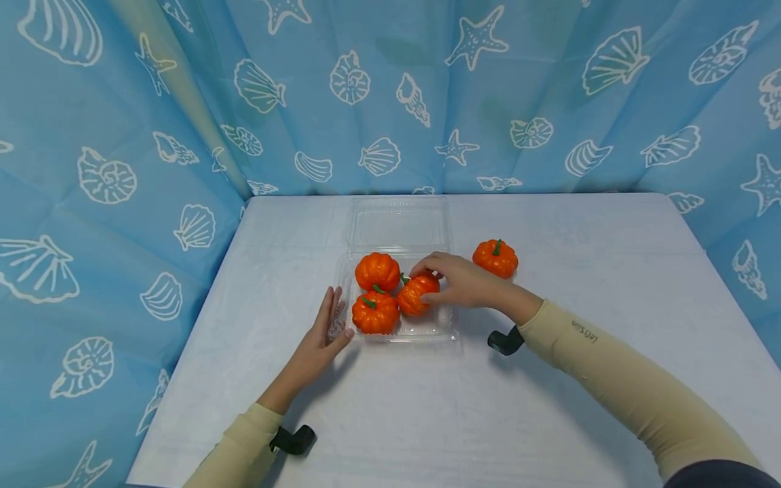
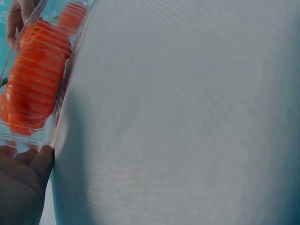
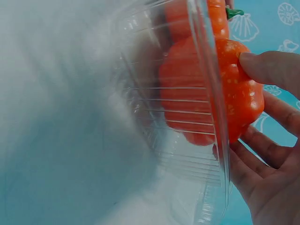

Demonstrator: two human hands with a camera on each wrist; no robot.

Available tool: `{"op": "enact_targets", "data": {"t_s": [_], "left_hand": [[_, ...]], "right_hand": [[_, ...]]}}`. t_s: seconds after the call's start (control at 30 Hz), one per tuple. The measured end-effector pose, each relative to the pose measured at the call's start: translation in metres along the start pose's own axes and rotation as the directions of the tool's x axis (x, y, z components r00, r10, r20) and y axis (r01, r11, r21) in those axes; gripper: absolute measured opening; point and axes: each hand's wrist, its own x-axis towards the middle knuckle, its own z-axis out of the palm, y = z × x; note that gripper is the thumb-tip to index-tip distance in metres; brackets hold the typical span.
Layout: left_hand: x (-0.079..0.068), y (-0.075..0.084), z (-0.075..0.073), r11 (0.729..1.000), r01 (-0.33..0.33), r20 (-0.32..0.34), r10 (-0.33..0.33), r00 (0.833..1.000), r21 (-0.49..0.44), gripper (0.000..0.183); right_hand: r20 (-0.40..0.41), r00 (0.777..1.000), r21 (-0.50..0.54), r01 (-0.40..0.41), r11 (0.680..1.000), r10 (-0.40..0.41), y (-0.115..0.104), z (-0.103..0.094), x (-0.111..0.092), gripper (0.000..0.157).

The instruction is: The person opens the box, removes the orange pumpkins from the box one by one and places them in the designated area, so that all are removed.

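Note:
A clear plastic clamshell container (image 1: 434, 335) lies on the table with its lid folded back. Inside its left half sit two small orange pumpkins, the rear pumpkin (image 1: 377, 268) and the front pumpkin (image 1: 373, 317), both with green stems. My right hand (image 1: 465, 281) grips a third pumpkin (image 1: 416, 297) within the tray, to the right of those two. In the right wrist view, thumb and fingers (image 3: 272, 145) span this pumpkin (image 3: 234, 101) over the ribbed wall. Fingers fairly straight, my left hand (image 1: 312, 349) rests against the container's left side.
One more orange pumpkin (image 1: 495, 257) stands on the white tablecloth (image 1: 579, 407), right of the container and behind my right wrist. The clear lid (image 1: 398, 227) lies flat toward the back. A blue curtain (image 1: 415, 135) with shell prints hangs behind the table's far edge.

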Motion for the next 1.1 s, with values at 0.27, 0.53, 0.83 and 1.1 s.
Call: {"op": "enact_targets", "data": {"t_s": [0.27, 0.53, 0.83, 1.1], "left_hand": [[-0.0001, 0.0005, 0.0001, 1.0, 0.01, -0.002, -0.01, 1.0, 0.0, 0.092], [-0.0006, 0.0003, 0.0007, 1.0, 0.021, 0.0, -0.021, 1.0, 0.004, 0.093], [-0.0003, 0.0007, 0.0008, 1.0, -0.002, -0.002, 0.002, 1.0, -0.006, 0.092], [0.0001, 0.0018, 0.0007, 1.0, 0.003, -0.004, -0.003, 1.0, 0.0, 0.092]], "right_hand": [[0.05, 0.999, -0.007, 0.01, 1.0, -0.009, -0.0003, -0.0031, -0.0044, 0.045], [0.067, 0.998, 0.015, 0.002, 1.0, -0.003, 0.0014, -0.0019, -0.0056, 0.033], [0.09, 0.996, -0.029, -0.017, 0.999, 0.019, 0.0011, -0.0032, -0.0058, 0.035], [0.1, 0.995, -0.035, -0.003, 0.999, 0.007, -0.0004, -0.0052, -0.0065, 0.034]]}}
